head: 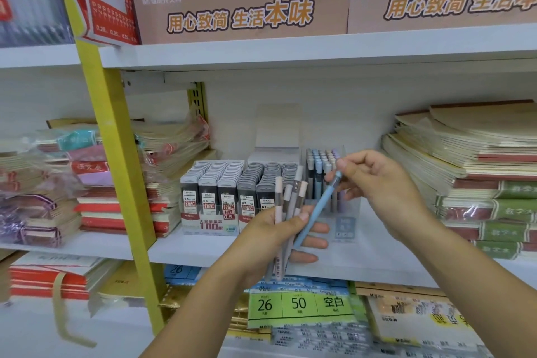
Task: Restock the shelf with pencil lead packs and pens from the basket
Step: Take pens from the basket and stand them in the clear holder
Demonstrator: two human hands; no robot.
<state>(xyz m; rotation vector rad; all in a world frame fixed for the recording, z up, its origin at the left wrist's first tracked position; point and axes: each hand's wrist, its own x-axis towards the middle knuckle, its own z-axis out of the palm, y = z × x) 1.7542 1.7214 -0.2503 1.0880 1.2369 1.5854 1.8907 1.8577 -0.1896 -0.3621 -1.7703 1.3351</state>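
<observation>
Pens held in both hands before the stocked middle shelf, centre of frame.

The light blue plastic pen slants from lower left to upper right. Its top is pinched between the thumb and curled fingertips of the right hand, and its lower end lies against the fingers of the left hand. That hand's fingers and thumb are wrapped round an upright bundle of pale pink- and beige-capped pens. Just behind stands a clear plastic display box of blue and lilac pens. To its left are rows of grey-and-black pencil lead packs, both on the white shelf board. Stacked paper notebooks fill the right of the frame, and a yellow metal upright crosses the left.
</observation>
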